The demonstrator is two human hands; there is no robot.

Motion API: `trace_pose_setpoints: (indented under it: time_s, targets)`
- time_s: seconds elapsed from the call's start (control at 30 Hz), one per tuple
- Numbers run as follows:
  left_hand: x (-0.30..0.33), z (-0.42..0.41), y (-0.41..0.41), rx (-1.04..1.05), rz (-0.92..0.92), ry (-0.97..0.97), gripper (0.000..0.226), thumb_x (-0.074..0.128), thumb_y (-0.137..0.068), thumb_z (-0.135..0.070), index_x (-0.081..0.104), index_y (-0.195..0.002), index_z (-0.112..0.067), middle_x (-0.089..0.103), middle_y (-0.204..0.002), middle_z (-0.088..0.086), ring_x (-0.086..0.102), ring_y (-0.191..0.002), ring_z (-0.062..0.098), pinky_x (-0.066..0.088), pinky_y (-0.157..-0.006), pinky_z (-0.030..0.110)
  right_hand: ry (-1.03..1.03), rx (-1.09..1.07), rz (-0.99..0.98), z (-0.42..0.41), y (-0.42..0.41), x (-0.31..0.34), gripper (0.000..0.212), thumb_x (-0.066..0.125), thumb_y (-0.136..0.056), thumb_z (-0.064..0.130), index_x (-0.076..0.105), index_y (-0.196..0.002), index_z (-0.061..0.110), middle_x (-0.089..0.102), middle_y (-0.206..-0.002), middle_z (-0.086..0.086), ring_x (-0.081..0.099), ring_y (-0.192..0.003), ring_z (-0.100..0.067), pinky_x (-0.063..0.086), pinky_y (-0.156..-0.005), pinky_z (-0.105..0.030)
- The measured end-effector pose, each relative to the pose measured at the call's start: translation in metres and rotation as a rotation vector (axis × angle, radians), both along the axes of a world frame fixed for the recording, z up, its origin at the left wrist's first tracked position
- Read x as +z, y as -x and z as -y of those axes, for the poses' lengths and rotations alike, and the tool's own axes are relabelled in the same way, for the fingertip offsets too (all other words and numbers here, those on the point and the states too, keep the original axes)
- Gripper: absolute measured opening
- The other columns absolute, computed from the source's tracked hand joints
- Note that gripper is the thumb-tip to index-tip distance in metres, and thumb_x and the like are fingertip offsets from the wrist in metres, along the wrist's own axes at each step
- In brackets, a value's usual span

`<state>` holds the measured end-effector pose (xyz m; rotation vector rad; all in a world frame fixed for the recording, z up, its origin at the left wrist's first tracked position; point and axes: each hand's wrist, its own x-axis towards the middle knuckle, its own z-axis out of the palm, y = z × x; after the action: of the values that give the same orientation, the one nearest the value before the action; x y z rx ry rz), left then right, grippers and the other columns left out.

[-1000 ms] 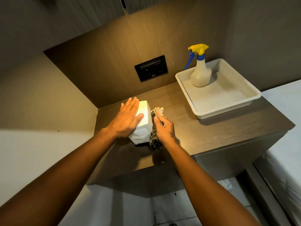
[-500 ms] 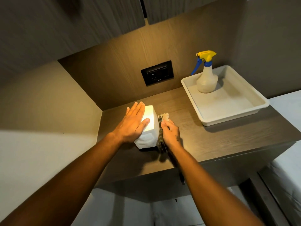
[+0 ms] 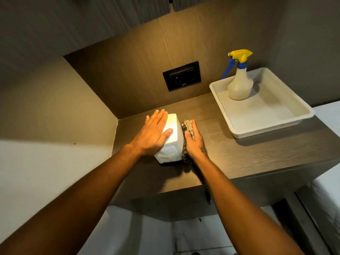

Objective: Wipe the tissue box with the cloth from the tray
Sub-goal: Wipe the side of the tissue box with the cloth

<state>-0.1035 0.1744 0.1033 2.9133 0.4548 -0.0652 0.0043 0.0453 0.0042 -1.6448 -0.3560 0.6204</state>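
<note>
A white tissue box [image 3: 172, 142] stands on the wooden shelf [image 3: 239, 153], brightly lit on top. My left hand [image 3: 151, 136] lies flat on the box's left side and top, fingers spread, thumb across the top. My right hand [image 3: 195, 142] presses a patterned cloth [image 3: 185, 157] flat against the box's right side. The cloth shows above my fingers and below my wrist. The white tray [image 3: 294, 118] sits at the shelf's right end.
A spray bottle [image 3: 239, 83] with a yellow and blue trigger stands in the tray's back left corner. A black socket panel [image 3: 181, 76] is on the wooden back wall. A side wall closes the shelf's left. A white bed edge [image 3: 329, 181] lies at right.
My right hand with the cloth has slid a little farther along the box's right side. My left hand stays on the box. My head has tilted, shifting the view.
</note>
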Motion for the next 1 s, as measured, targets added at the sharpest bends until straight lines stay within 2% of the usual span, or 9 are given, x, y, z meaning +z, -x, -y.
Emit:
trace_pose_setpoints:
  time_s: [0.13, 0.2, 0.33, 0.5, 0.63, 0.8, 0.87, 0.97, 1.0]
  targets:
    - [-0.002, 0.000, 0.001, 0.003, 0.006, 0.005, 0.079, 0.019, -0.100, -0.058, 0.001, -0.164, -0.015, -0.004, -0.173, 0.004, -0.010, -0.158, 0.019, -0.015, -0.122, 0.038, -0.138, -0.043, 0.090, 0.013, 0.033, -0.006, 0.053, 0.038, -0.095, 0.043, 0.023, -0.145, 0.046, 0.035, -0.151, 0.011, 0.034, -0.127, -0.003, 0.037, -0.100, -0.034]
    - [-0.002, -0.001, 0.000, 0.011, 0.008, 0.006, 0.080, 0.019, -0.099, -0.059, 0.001, -0.164, -0.016, -0.004, -0.173, 0.003, -0.010, -0.158, 0.019, -0.015, -0.122, 0.038, -0.232, -0.070, 0.122, 0.009, 0.031, 0.006, 0.048, 0.040, -0.096, 0.038, 0.034, -0.144, 0.038, 0.038, -0.150, 0.013, 0.036, -0.130, 0.000, 0.036, -0.103, -0.029]
    - [-0.002, -0.001, -0.001, 0.004, 0.009, 0.009, 0.081, 0.019, -0.099, -0.060, 0.002, -0.164, -0.015, -0.003, -0.173, 0.004, -0.008, -0.158, 0.020, -0.014, -0.122, 0.039, -0.228, -0.045, 0.100, -0.005, 0.003, 0.018, 0.040, 0.041, -0.099, 0.029, 0.045, -0.139, 0.031, 0.043, -0.147, 0.008, 0.038, -0.133, -0.009, 0.038, -0.108, -0.037]
    - [-0.004, -0.002, 0.001, -0.003, 0.013, -0.005, 0.081, 0.017, -0.099, -0.062, 0.002, -0.164, -0.015, -0.003, -0.173, 0.005, -0.008, -0.158, 0.020, -0.014, -0.121, 0.039, -0.079, -0.038, -0.051, -0.002, -0.001, 0.008, 0.039, 0.039, -0.098, 0.033, 0.045, -0.137, 0.039, 0.046, -0.145, 0.009, 0.044, -0.129, -0.015, 0.039, -0.105, -0.038]
    - [-0.005, -0.003, 0.000, -0.004, 0.020, -0.007, 0.080, 0.017, -0.099, -0.061, 0.003, -0.164, -0.015, -0.003, -0.173, 0.005, -0.009, -0.157, 0.019, -0.014, -0.121, 0.038, -0.183, -0.139, -0.069, 0.017, 0.033, 0.006, 0.040, 0.041, -0.099, 0.026, 0.046, -0.138, 0.033, 0.045, -0.146, 0.009, 0.040, -0.132, -0.013, 0.038, -0.106, -0.037]
    - [-0.002, -0.001, 0.000, 0.000, 0.017, 0.001, 0.080, 0.017, -0.099, -0.059, 0.002, -0.164, -0.014, -0.004, -0.173, 0.005, -0.010, -0.158, 0.019, -0.013, -0.123, 0.039, -0.378, -0.160, 0.089, 0.003, 0.025, 0.045, 0.038, 0.045, -0.098, 0.012, 0.052, -0.134, 0.018, 0.051, -0.137, 0.010, 0.043, -0.125, 0.002, 0.037, -0.096, -0.010]
    - [0.000, 0.000, 0.001, 0.002, 0.010, 0.010, 0.080, 0.017, -0.100, -0.058, 0.002, -0.164, -0.013, -0.004, -0.173, 0.006, -0.010, -0.158, 0.020, -0.013, -0.123, 0.040, -0.333, -0.129, 0.016, -0.008, 0.004, 0.050, 0.036, 0.046, -0.098, 0.011, 0.054, -0.132, 0.017, 0.054, -0.138, 0.005, 0.046, -0.126, -0.006, 0.038, -0.099, -0.014]
    - [0.003, 0.003, 0.002, 0.000, 0.001, 0.029, 0.080, 0.018, -0.099, -0.058, 0.002, -0.164, -0.012, -0.003, -0.173, 0.006, -0.009, -0.158, 0.021, -0.013, -0.123, 0.042, -0.171, -0.086, -0.229, -0.012, -0.015, 0.041, 0.036, 0.044, -0.099, 0.015, 0.055, -0.132, 0.023, 0.053, -0.140, -0.003, 0.050, -0.123, -0.019, 0.044, -0.102, -0.034]
    - [0.005, 0.004, 0.002, 0.000, -0.002, 0.030, 0.081, 0.017, -0.099, -0.058, 0.002, -0.164, -0.013, -0.003, -0.173, 0.006, -0.009, -0.158, 0.021, -0.012, -0.124, 0.042, -0.143, -0.073, -0.260, -0.012, -0.017, 0.040, 0.036, 0.044, -0.099, 0.014, 0.055, -0.132, 0.024, 0.053, -0.140, -0.004, 0.051, -0.121, -0.020, 0.046, -0.100, -0.035]
